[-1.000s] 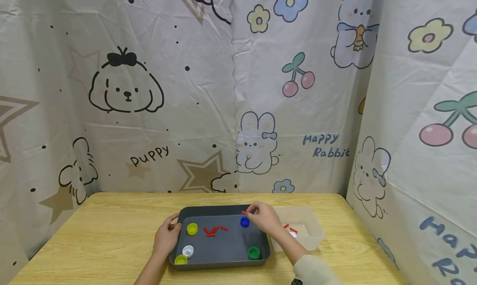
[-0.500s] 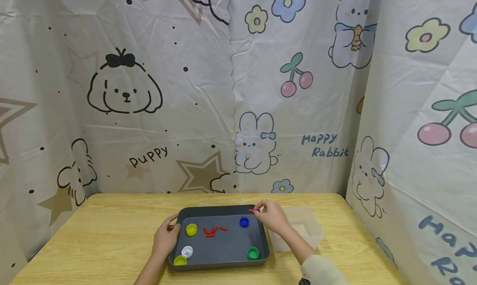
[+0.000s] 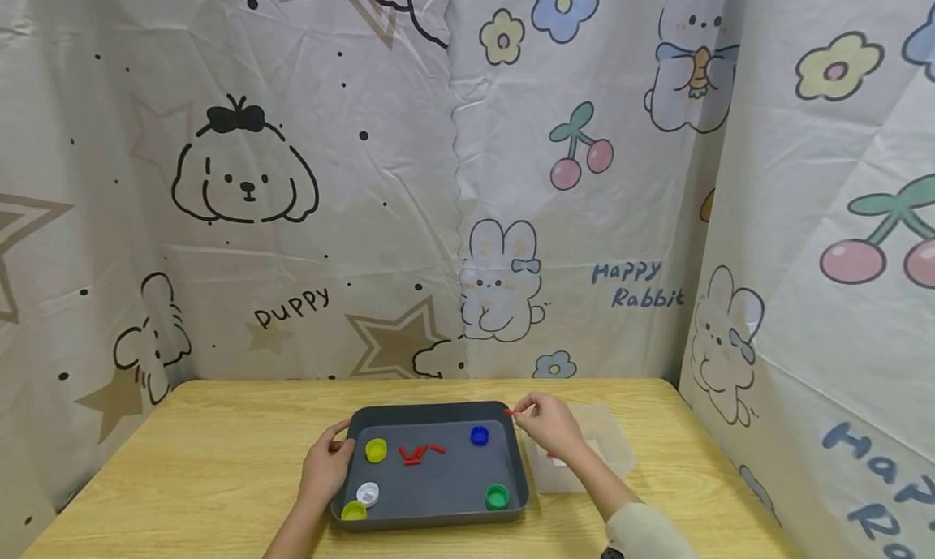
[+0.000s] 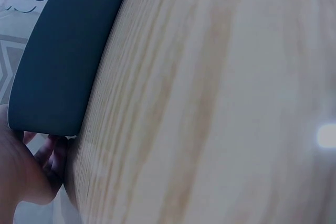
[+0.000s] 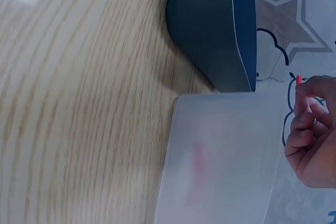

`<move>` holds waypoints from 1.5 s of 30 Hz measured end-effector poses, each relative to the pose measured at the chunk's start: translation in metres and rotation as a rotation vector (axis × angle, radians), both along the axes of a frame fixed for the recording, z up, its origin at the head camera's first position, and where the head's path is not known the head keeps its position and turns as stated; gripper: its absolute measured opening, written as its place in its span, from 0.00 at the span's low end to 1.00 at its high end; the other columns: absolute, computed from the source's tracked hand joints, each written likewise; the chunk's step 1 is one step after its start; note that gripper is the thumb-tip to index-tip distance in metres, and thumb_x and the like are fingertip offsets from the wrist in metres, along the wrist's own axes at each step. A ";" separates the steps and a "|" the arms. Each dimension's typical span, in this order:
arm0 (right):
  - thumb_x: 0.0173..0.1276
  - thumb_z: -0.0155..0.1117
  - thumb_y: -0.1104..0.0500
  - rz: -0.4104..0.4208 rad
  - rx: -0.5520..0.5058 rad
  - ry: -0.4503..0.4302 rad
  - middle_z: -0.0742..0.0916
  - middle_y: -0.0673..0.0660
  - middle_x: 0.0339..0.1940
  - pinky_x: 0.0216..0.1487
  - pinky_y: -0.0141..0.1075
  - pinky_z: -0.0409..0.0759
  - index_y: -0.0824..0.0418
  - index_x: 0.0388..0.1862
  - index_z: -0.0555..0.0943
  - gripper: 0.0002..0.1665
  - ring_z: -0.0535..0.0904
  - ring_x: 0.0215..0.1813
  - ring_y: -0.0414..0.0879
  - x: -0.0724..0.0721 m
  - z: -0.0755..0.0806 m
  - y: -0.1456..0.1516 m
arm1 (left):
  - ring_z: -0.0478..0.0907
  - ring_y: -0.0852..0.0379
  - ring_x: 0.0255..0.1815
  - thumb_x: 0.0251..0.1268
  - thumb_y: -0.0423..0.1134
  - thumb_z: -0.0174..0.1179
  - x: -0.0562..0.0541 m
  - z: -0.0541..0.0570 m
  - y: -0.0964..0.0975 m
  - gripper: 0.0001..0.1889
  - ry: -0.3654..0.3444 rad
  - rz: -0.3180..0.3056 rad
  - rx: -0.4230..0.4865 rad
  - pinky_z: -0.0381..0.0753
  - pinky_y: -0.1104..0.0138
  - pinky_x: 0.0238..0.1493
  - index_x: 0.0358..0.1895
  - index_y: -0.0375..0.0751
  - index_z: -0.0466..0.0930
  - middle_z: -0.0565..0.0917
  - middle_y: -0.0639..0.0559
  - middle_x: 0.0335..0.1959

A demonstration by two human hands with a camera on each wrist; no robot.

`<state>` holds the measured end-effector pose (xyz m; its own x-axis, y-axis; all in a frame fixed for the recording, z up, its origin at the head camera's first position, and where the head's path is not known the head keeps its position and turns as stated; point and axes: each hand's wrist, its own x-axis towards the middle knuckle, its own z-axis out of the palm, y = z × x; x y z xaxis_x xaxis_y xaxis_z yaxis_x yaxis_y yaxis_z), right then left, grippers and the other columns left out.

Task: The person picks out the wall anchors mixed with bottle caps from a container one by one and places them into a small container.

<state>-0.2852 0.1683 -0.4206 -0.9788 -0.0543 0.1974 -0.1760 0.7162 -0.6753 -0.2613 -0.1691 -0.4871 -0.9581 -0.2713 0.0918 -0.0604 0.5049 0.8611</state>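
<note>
My left hand (image 3: 326,464) grips the left wall of a dark grey tray (image 3: 431,414); the left wrist view shows its curled fingers (image 4: 58,153) at the tray's end. My right hand (image 3: 551,423) pinches a small red stick (image 3: 509,412) between thumb and fingertips, above the tray's back right corner. The stick's tip also shows in the right wrist view (image 5: 298,80). Several similar red sticks (image 3: 412,462) lie inside the tray. Around them sit a blue cap (image 3: 479,436), a green cap (image 3: 497,496), a white cap (image 3: 368,494) and two yellow caps (image 3: 376,450).
Right of the tray stands a translucent plastic box (image 3: 617,453), partly covered by my right forearm. Something red shows through its wall in the right wrist view. Both containers stand on a wooden table (image 3: 219,462), with a printed curtain (image 3: 409,178) behind.
My right hand has moved right with the red stick, from over the blue cap to the tray's right edge. The left hand keeps its hold on the tray, and the caps stay put.
</note>
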 end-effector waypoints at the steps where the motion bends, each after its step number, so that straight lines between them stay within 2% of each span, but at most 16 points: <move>1: 0.58 0.63 0.59 -0.002 -0.002 0.005 0.76 0.49 0.15 0.18 0.31 0.65 0.58 0.31 0.81 0.04 0.67 0.16 0.40 0.000 0.000 0.002 | 0.76 0.47 0.42 0.68 0.37 0.49 0.000 0.000 0.000 0.21 0.001 0.000 -0.001 0.70 0.66 0.36 0.63 0.38 0.69 0.80 0.36 0.43; 7: 0.58 0.62 0.61 -0.017 -0.015 -0.004 0.77 0.49 0.15 0.20 0.33 0.66 0.59 0.31 0.80 0.03 0.70 0.18 0.40 0.000 0.000 0.011 | 0.76 0.46 0.42 0.67 0.37 0.49 0.001 0.001 0.000 0.21 0.007 -0.001 -0.002 0.70 0.65 0.37 0.63 0.38 0.69 0.81 0.36 0.43; 14: 0.58 0.62 0.61 -0.034 -0.013 -0.010 0.75 0.49 0.13 0.17 0.32 0.67 0.59 0.31 0.80 0.03 0.68 0.14 0.40 0.002 -0.001 0.021 | 0.76 0.47 0.42 0.67 0.37 0.50 0.000 0.000 0.000 0.21 0.009 -0.003 -0.001 0.70 0.65 0.37 0.63 0.38 0.69 0.81 0.36 0.43; 21: 0.58 0.61 0.62 -0.039 -0.028 -0.009 0.80 0.54 0.17 0.20 0.33 0.69 0.60 0.32 0.81 0.04 0.75 0.17 0.45 0.004 0.000 0.031 | 0.77 0.47 0.41 0.67 0.37 0.50 -0.001 -0.002 0.001 0.21 0.012 -0.003 -0.004 0.70 0.66 0.36 0.63 0.37 0.70 0.81 0.37 0.42; 28: 0.58 0.61 0.62 -0.050 -0.022 -0.015 0.79 0.52 0.17 0.17 0.33 0.67 0.61 0.34 0.81 0.05 0.69 0.13 0.40 0.005 0.001 0.039 | 0.76 0.47 0.42 0.67 0.38 0.50 -0.001 -0.002 -0.001 0.21 0.005 0.002 -0.012 0.70 0.66 0.37 0.63 0.38 0.69 0.81 0.37 0.42; 38: 0.58 0.62 0.62 -0.074 -0.018 -0.028 0.77 0.53 0.15 0.19 0.33 0.66 0.61 0.32 0.80 0.04 0.69 0.16 0.41 0.005 -0.005 0.049 | 0.76 0.47 0.41 0.68 0.37 0.50 0.000 -0.002 0.000 0.21 0.007 0.006 -0.012 0.69 0.66 0.36 0.63 0.37 0.69 0.81 0.37 0.43; 45: 0.58 0.61 0.63 -0.075 -0.058 -0.048 0.80 0.58 0.17 0.18 0.32 0.66 0.62 0.32 0.80 0.04 0.75 0.17 0.47 0.003 -0.012 0.052 | 0.77 0.47 0.41 0.67 0.37 0.50 -0.001 -0.003 0.000 0.21 0.020 0.006 -0.012 0.70 0.66 0.36 0.63 0.37 0.70 0.81 0.36 0.42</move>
